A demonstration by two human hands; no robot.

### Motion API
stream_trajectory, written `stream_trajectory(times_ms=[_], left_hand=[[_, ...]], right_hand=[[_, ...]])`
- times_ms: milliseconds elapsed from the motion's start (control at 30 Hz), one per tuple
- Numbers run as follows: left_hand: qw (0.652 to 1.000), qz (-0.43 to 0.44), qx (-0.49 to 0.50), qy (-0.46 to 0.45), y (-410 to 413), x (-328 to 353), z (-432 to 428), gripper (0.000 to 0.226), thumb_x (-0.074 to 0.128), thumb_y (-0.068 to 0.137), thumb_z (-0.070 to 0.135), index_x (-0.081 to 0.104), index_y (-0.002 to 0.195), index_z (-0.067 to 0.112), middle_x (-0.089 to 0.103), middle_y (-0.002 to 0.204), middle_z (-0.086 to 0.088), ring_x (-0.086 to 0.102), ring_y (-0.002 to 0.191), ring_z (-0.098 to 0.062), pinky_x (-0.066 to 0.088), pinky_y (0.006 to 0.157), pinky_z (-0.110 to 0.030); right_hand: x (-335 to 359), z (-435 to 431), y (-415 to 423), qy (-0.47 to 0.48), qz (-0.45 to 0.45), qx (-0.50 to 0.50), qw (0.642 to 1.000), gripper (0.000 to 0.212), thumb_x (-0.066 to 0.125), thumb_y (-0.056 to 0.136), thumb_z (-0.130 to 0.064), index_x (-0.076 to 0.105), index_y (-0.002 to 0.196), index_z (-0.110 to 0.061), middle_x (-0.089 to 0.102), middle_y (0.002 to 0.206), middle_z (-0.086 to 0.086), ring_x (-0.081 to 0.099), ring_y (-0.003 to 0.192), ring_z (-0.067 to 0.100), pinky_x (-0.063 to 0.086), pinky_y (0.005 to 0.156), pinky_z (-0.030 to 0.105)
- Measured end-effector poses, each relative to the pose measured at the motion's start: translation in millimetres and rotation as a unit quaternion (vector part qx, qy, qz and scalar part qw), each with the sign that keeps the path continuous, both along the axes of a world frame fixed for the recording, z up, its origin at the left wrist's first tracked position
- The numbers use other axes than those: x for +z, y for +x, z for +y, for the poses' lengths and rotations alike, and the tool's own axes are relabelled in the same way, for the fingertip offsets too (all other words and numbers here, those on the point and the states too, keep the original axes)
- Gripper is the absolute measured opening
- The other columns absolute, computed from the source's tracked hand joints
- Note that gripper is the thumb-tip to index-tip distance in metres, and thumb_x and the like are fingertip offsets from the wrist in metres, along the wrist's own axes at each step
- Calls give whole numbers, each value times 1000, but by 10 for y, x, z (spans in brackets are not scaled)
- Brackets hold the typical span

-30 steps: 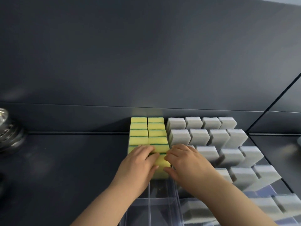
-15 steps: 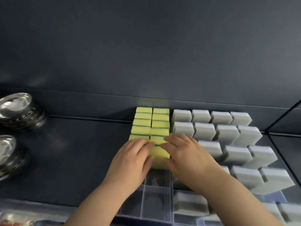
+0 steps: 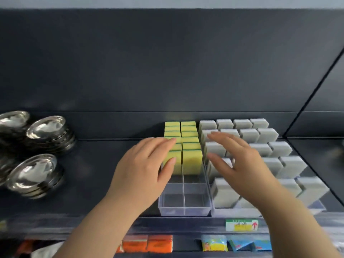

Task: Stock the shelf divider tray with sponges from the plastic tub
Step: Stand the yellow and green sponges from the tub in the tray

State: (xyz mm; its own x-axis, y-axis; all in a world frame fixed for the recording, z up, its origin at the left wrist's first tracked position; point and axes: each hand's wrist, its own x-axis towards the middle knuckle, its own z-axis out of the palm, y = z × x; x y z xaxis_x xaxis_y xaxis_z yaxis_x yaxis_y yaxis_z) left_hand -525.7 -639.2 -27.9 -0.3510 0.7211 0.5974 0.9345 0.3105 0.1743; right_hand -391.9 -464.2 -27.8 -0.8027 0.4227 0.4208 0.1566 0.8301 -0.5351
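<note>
- While both hands hover above a dark shelf (image 3: 89,175), neither holds anything.
- Left hand (image 3: 147,168): fingers straight and close together, lying across the left row of yellow sponges (image 3: 191,159); whether it touches them cannot be told.
- Right hand (image 3: 240,162): fingers spread wide, palm down, above the grey sponges (image 3: 268,135) just right of the yellow ones.
- A clear divider tray (image 3: 184,208) sits at the shelf's front edge, split into two lanes; the yellow sponges stand upright, packed into the rear of both lanes.
- Stacked steel bowls (image 3: 42,127) sit well to the left.
- A price label (image 3: 242,224) is fixed on the shelf edge below the grey sponges.
</note>
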Motion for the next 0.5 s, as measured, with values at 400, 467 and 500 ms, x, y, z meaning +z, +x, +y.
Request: stream_trajectory(times_ms=[400, 467, 500], left_hand=[[981, -38, -189, -16, 844, -254, 63, 38, 59, 88, 23, 58, 124, 12, 62, 117, -2, 58, 107, -17, 46, 88, -27], [973, -51, -224, -26, 1090, -361, 217, 37, 58, 86, 23, 60, 121, 11, 64, 114, -3, 60, 106, -20, 48, 87, -30], [969, -56, -237, -33, 1210, -416, 300, 38, 57, 85, 24, 61, 120, 11, 64, 113, -4, 61, 104, -21, 49, 86, -31]], right_hand=[[-346, -608, 1407, -40, 28, -191, 980, 41, 57, 86, -33, 51, 127, -32, 48, 116, -25, 40, 107, -12, 24, 85, -5], [-496, -549, 1682, -46, 9, -236, 971, 43, 58, 87, -32, 50, 129, -30, 47, 118, -21, 41, 110, -7, 27, 91, 7], [-572, -509, 1813, -49, 4, -254, 966, 43, 58, 87, -32, 49, 129, -29, 47, 119, -20, 41, 111, -4, 29, 92, 13]])
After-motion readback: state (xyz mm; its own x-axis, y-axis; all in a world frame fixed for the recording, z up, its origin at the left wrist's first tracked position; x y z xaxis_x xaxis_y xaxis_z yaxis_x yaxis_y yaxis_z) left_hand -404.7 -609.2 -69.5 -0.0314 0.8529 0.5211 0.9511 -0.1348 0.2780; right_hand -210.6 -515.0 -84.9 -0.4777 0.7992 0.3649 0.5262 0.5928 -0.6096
